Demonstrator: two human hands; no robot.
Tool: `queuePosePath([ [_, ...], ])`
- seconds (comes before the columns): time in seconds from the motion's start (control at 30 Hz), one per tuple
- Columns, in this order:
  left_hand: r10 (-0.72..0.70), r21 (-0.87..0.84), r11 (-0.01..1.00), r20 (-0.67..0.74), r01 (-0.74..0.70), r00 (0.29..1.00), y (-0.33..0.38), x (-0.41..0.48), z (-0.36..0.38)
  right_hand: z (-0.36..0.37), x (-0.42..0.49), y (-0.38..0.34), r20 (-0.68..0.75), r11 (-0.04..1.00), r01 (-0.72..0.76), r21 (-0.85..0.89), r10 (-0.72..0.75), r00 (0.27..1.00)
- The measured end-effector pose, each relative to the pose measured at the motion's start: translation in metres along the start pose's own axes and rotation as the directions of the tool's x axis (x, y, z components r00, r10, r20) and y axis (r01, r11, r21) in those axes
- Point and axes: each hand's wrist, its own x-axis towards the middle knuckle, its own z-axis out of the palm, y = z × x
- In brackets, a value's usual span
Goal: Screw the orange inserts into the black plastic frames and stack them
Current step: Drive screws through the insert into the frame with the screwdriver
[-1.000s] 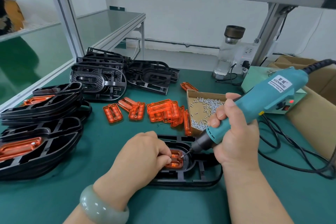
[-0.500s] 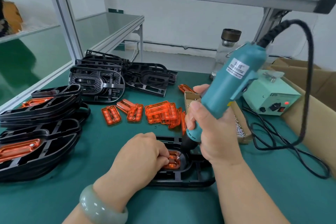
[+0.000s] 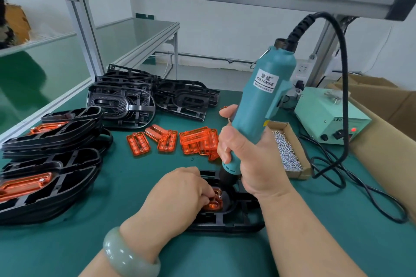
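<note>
At lower centre, the right hand (image 3: 249,159) is wrapped tight round the teal screwdriver (image 3: 263,101), which stands nearly upright with its tip on the orange insert (image 3: 215,203) seated in a black frame (image 3: 236,218). The left hand (image 3: 177,195) has its fingers curled onto that insert, pinning it. Loose inserts (image 3: 195,140) lie mid-frame; finished stacks (image 3: 51,164) sit at the left.

Green bench (image 3: 135,186) bears black frames (image 3: 121,103), orange inserts (image 3: 198,141), screw box (image 3: 287,150).

Single head-worn wide-angle view, looking forward and down from the near edge of the green desk (image 3: 337,243), close over both hands, far wall and left neighbouring bench visible.
</note>
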Motion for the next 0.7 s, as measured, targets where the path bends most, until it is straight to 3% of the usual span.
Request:
queuePosePath([
  [0.5,-0.061,-0.036,0.997,0.034,0.062,0.998,0.0036,-0.0003,-0.0035,0.0002,-0.0062,-0.0031,0.079,0.998,0.033,-0.05,-0.029,0.996],
  [0.7,-0.068,-0.05,0.996,0.025,0.069,0.997,0.004,-0.0006,-0.0032,-0.0009,-0.0053,-0.0037,0.065,1.0,-0.012,0.01,0.011,0.998],
])
